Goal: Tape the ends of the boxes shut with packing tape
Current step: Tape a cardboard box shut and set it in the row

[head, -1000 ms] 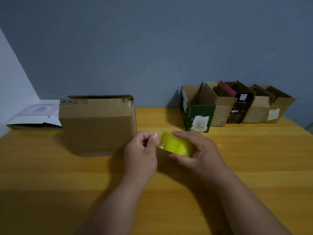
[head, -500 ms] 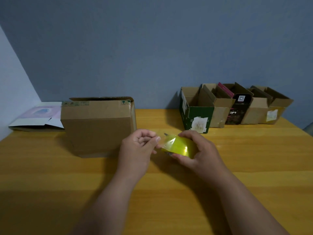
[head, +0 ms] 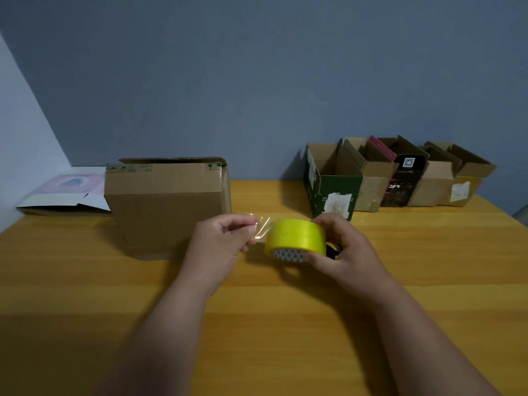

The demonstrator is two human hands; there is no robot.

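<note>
A yellow tape roll (head: 295, 238) is gripped by the right hand (head: 347, 252) above the wooden table (head: 85, 281), thumb under its core and fingers curled over the top. A short clear tape end (head: 261, 225), peeled off the roll, is pinched by the left hand (head: 221, 242). Just behind and left, a large cardboard box (head: 165, 205) is stood on the table, its top flap loose. A flat white carton (head: 64, 197) is seen at far left. Against the wall at right, open boxes (head: 400, 174) are lined up, one of them green (head: 333, 185)
</note>
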